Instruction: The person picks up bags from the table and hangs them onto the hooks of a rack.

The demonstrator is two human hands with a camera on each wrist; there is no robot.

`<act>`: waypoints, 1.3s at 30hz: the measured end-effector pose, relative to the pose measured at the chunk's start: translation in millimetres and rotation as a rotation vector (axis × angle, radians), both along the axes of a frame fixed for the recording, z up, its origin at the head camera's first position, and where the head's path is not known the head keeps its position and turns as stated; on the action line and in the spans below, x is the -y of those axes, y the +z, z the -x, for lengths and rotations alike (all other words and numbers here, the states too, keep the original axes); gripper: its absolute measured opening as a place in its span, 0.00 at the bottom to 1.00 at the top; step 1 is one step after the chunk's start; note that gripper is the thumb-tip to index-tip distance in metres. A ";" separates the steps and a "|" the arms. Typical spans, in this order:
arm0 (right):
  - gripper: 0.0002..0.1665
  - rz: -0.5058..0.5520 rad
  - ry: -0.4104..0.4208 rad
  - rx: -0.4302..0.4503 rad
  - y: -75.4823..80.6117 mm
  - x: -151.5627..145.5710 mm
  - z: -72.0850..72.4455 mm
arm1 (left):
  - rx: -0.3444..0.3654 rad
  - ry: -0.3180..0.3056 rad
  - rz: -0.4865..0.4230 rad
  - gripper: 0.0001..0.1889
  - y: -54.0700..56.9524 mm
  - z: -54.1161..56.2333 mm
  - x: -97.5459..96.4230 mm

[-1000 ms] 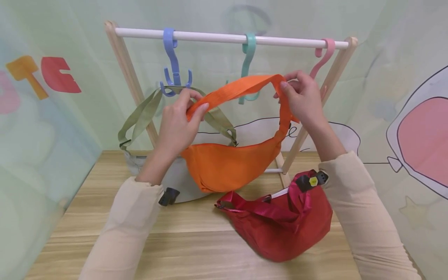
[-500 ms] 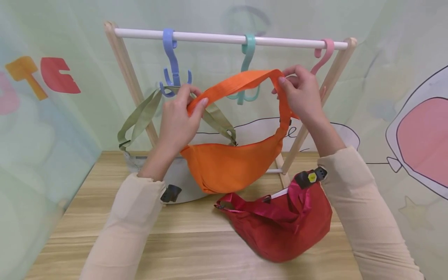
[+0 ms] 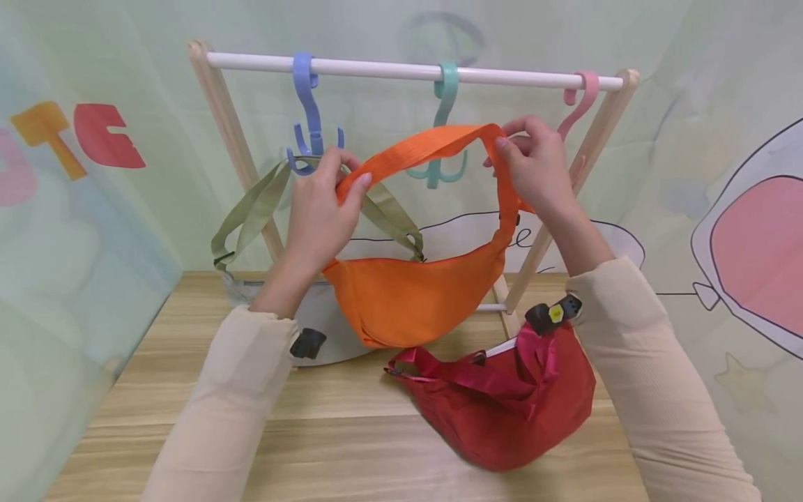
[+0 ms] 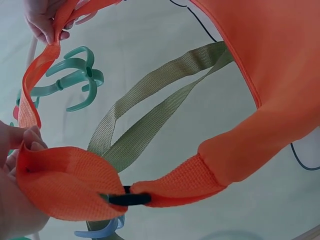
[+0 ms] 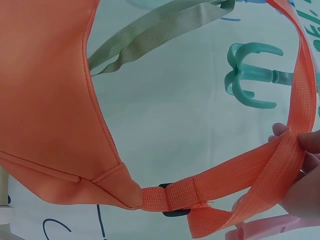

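An orange bag (image 3: 420,300) hangs by its strap (image 3: 433,144) between my two hands. My left hand (image 3: 323,209) pinches the strap's left part between thumb and fingers, close to a black buckle (image 4: 129,199) in the left wrist view. On the other side, my right hand (image 3: 536,164) pinches the strap near its upper right bend. Behind the raised strap hangs a green multi-prong hook (image 3: 436,167), its prongs showing through the loop. A grey bag (image 3: 314,321) hangs by its olive strap (image 3: 392,216) from the blue hook (image 3: 306,104), partly hidden by my left arm and the orange bag.
A white rod (image 3: 383,68) on a wooden frame (image 3: 219,111) carries the hooks, with a pink hook (image 3: 586,104) at its right end. A red bag (image 3: 502,425) lies on the wooden table (image 3: 326,446) in front, below my right forearm.
Both hands have raised the orange strap slightly. The right hand has also shifted a little to the left, and more of the green hook's prongs now shows beneath the strap.
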State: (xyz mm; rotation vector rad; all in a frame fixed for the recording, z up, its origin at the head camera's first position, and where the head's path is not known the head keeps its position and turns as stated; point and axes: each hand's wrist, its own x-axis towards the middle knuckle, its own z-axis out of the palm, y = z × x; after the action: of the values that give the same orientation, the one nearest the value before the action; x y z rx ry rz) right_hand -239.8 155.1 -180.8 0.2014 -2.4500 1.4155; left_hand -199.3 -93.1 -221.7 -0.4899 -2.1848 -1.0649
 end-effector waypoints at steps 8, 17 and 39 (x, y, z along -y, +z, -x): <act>0.17 -0.003 -0.009 0.014 -0.4 1.1 2.4 | 0.021 0.023 0.012 0.09 1.0 1.9 -0.4; 0.18 -0.015 -0.026 0.028 1.4 2.7 3.0 | 0.024 0.037 0.022 0.09 0.8 6.4 0.4; 0.17 0.012 -0.039 0.056 -2.0 4.4 7.7 | 0.056 0.072 0.044 0.09 -1.4 15.1 1.6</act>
State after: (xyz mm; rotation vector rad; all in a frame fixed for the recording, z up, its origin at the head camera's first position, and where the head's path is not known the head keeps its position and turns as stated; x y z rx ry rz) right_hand -247.5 150.7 -182.8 0.1114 -2.4760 1.4373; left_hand -214.4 -94.7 -223.1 -0.4022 -2.2617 -1.0043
